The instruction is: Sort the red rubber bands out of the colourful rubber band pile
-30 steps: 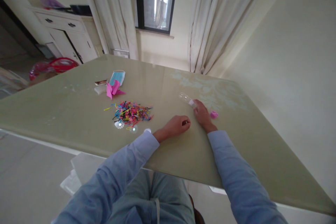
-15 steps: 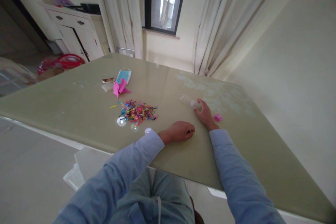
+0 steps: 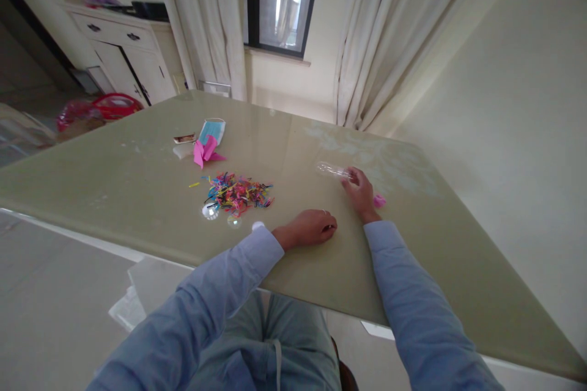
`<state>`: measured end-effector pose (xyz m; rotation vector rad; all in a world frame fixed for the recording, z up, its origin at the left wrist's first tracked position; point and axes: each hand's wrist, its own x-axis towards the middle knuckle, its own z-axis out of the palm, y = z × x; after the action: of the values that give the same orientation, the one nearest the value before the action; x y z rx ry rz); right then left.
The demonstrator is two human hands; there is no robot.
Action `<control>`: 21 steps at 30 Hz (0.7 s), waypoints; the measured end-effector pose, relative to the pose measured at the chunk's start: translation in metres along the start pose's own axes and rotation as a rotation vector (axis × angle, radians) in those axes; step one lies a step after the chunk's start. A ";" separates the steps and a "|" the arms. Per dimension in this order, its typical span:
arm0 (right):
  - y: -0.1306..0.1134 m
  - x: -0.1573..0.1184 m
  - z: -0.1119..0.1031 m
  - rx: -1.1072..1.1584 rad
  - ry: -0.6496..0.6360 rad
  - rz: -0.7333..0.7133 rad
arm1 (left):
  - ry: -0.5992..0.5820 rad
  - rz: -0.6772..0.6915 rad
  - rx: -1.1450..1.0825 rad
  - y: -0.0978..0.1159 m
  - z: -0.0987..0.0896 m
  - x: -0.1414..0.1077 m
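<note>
My right hand [image 3: 359,192] has its fingers closed round the near end of a clear plastic bottle [image 3: 331,170], which lies on its side over the table, pointing left. My left hand [image 3: 312,228] rests on the table with its fingers curled in; what they hold, if anything, is too small to tell. Left of it lies a pile of colourful short strips [image 3: 238,192]. Beside the pile are a clear round piece [image 3: 210,211], a second one [image 3: 234,221] and a small white piece [image 3: 258,226]. A crumpled pink item [image 3: 379,200] sits right of my right hand.
Farther back on the green table [image 3: 151,195] are a blue face mask [image 3: 212,130], folded pink paper [image 3: 206,151] and a small packet [image 3: 184,138]. A white cabinet [image 3: 132,61] stands behind at the left, near a red basket [image 3: 117,106].
My right hand has closed on the clear bottle and turned it slightly. My left hand has stayed curled on the table. The whole view has shifted a little.
</note>
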<state>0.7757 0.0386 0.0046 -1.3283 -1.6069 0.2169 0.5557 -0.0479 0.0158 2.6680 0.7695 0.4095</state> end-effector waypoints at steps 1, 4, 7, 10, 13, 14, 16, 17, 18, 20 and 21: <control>-0.003 0.002 -0.002 0.022 0.038 -0.002 | 0.005 0.005 -0.006 0.000 0.000 0.000; -0.011 0.012 -0.009 0.028 0.143 -0.036 | 0.003 0.009 -0.014 0.000 -0.001 0.000; -0.014 0.020 -0.019 -0.029 0.203 -0.069 | -0.018 0.004 -0.001 0.001 -0.002 0.001; -0.009 0.023 -0.026 -0.066 0.223 -0.068 | -0.014 0.010 -0.003 0.000 0.000 0.001; -0.003 0.024 -0.028 -0.075 0.224 -0.038 | -0.003 0.012 -0.010 0.000 0.000 0.001; -0.001 0.024 -0.029 -0.079 0.221 -0.038 | -0.004 0.013 -0.015 -0.001 0.000 0.001; 0.000 0.023 -0.030 -0.100 0.196 -0.073 | -0.011 0.013 -0.022 0.000 -0.001 0.000; 0.001 0.023 -0.031 -0.121 0.164 -0.107 | -0.014 0.012 -0.023 0.000 -0.002 0.000; 0.002 0.022 -0.031 -0.151 0.115 -0.146 | -0.016 0.012 -0.020 0.000 -0.002 0.000; 0.005 0.021 -0.031 -0.228 -0.020 -0.219 | -0.016 0.011 -0.009 0.000 -0.002 0.000; 0.007 0.020 -0.030 -0.269 -0.098 -0.248 | -0.014 0.013 -0.004 -0.001 -0.001 0.000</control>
<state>0.8053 0.0448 0.0257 -1.3176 -1.9173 -0.0902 0.5548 -0.0474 0.0167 2.6705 0.7468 0.3949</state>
